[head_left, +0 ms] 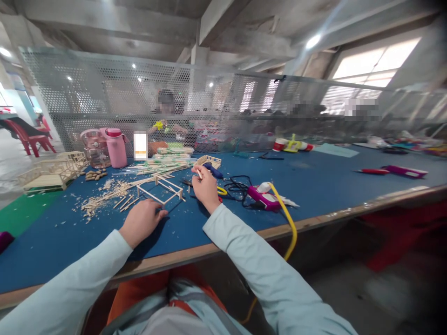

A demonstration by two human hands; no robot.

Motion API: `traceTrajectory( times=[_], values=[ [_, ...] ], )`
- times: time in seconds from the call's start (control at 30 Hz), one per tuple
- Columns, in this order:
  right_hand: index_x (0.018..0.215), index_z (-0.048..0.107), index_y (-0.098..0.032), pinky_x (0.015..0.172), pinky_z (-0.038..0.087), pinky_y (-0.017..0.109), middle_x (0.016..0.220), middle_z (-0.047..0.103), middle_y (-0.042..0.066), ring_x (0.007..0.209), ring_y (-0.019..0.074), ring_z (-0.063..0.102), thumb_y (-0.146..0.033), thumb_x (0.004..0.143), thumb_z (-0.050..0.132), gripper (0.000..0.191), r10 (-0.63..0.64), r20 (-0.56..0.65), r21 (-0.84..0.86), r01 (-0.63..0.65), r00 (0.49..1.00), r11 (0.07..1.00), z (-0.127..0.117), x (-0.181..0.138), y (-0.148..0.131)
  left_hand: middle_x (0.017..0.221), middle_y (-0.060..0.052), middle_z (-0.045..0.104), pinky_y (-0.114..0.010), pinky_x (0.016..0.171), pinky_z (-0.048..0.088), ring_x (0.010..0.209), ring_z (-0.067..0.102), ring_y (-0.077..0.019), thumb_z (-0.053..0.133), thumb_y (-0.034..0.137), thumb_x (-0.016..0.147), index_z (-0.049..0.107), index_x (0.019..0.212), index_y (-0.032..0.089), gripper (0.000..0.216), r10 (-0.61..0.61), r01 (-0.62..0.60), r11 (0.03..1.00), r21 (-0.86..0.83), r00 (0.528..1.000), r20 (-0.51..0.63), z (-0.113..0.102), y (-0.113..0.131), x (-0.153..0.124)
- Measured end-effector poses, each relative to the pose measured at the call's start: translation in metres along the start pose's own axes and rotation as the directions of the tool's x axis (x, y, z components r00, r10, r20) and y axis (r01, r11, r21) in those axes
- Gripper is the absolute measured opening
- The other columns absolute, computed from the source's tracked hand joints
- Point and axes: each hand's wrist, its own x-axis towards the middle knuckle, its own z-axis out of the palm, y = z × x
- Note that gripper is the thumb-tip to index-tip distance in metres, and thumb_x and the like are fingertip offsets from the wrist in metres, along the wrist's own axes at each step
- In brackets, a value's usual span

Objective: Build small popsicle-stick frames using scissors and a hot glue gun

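Note:
A small open frame of thin wooden sticks [172, 184] lies on the blue table with short posts standing at its corners. My left hand [142, 221] is at its near left side, fingers curled against the near corner. Between the fingertips of my right hand [206, 190] is a short wooden stick [199, 174], held just right of the frame. Right behind that hand lies a blue glue gun [213, 170], partly covered by it. Scissors with yellow handles [222, 190] lie partly hidden under the right wrist.
Wood scraps [94, 204], loose sticks [127, 203] and peanuts [96, 175] lie left. Behind stand a pink bottle [116, 149] and finished stick models [47, 173]. A purple power strip [264, 197] with a yellow cable [291, 228] sits right. A perforated metal screen [115, 93] borders the table.

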Motion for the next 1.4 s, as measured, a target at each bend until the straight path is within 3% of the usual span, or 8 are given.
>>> traceTrajectory(
  times=[0.1,0.23,0.47,0.7,0.87,1.1,1.27,1.4],
  values=[
    [0.113,0.053,-0.018,0.081,0.043,0.031,0.103,0.066,0.009,0.094,0.0225,0.061,-0.017,0.071,0.053,0.041,0.06,0.202,-0.285,0.0,0.978,0.959,-0.009,-0.001,0.006,0.063,-0.011,0.065,-0.03,0.061,0.041,0.064,0.06,-0.0236,0.043,0.049,0.081,0.069,0.065,0.019,0.042,-0.07,0.064,0.973,0.22,0.997,0.02,-0.017,-0.007,-0.003],
    [0.115,0.051,-0.016,0.075,0.042,0.031,0.1,0.066,0.012,0.092,0.0249,0.061,-0.023,0.073,0.059,0.043,0.132,0.408,-0.459,0.078,0.903,0.885,-0.017,0.001,0.021,0.108,-0.013,0.064,-0.036,0.088,0.039,0.101,0.056,-0.0256,0.039,0.039,0.085,0.065,0.105,0.019,0.038,0.237,-0.219,0.96,0.172,0.967,-0.092,-0.026,-0.033,0.014],
    [0.107,0.056,-0.016,0.073,0.042,0.029,0.095,0.066,0.011,0.089,0.0225,0.061,-0.03,0.078,0.058,0.032,0.139,0.441,-0.462,0.091,0.887,0.882,-0.012,0.011,0.038,0.101,-0.007,0.068,-0.043,0.1,0.024,0.1,0.056,-0.024,0.045,0.049,0.08,0.067,0.098,0.024,0.038,0.278,-0.282,0.958,0.054,0.958,0.069,-0.011,-0.021,0.036],
    [0.104,0.058,-0.017,0.082,0.043,0.029,0.111,0.062,0.009,0.102,0.0195,0.056,-0.043,0.081,0.045,0.037,0.062,0.213,0.164,-0.099,0.975,0.982,-0.027,0.013,0.032,0.055,-0.006,0.06,-0.028,0.057,0.033,0.055,0.053,-0.0187,0.043,0.037,0.079,0.066,0.06,0.018,0.036,0.061,-0.064,0.997,0.046,0.996,0.058,-0.008,0.009,0.05],
    [0.088,0.055,-0.018,0.047,0.038,0.02,0.09,0.068,0.005,0.061,0.0111,0.058,-0.043,0.074,0.049,0.029,0.219,0.258,0.644,-0.336,0.941,0.687,-0.024,0.002,0.003,0.058,-0.003,0.061,-0.025,0.053,0.032,0.054,0.049,-0.0143,0.046,0.049,0.076,0.066,0.068,0.015,0.041,-0.242,0.154,0.888,-0.433,0.958,-0.156,-0.023,-0.001,0.05],
    [0.08,0.041,-0.021,0.042,0.033,0.017,0.064,0.065,-0.004,0.046,0.0068,0.049,-0.035,0.065,0.063,0.031,0.025,0.442,0.786,-0.4,0.897,0.472,-0.001,-0.01,-0.048,0.084,-0.004,0.064,-0.021,0.057,0.039,0.071,0.053,-0.0122,0.065,0.062,0.054,0.062,0.087,0.016,0.056,-0.39,0.102,0.342,-0.934,0.92,-0.042,-0.018,-0.008,0.041],
    [0.074,0.051,-0.018,0.044,0.034,0.017,0.061,0.062,-0.002,0.049,0.0063,0.052,-0.045,0.065,0.064,0.031,0.042,0.265,0.82,-0.248,0.963,0.516,0.008,0.012,-0.059,0.072,-0.002,0.061,-0.02,0.054,0.036,0.062,0.049,-0.0099,0.068,0.061,0.053,0.061,0.078,0.016,0.052,-0.33,0.05,0.346,-0.937,0.941,-0.072,-0.007,-0.011,0.037],
    [0.073,0.056,-0.017,0.042,0.034,0.018,0.055,0.061,-0.003,0.047,0.0082,0.052,-0.048,0.062,0.067,0.036,0.078,0.349,0.765,-0.332,0.934,0.552,0.017,0.013,-0.053,0.066,0.0,0.059,-0.02,0.053,0.035,0.059,0.046,-0.0089,0.066,0.059,0.058,0.061,0.073,0.015,0.046,-0.302,0.01,0.395,-0.919,0.946,-0.12,-0.004,-0.013,0.038]
  ],
)
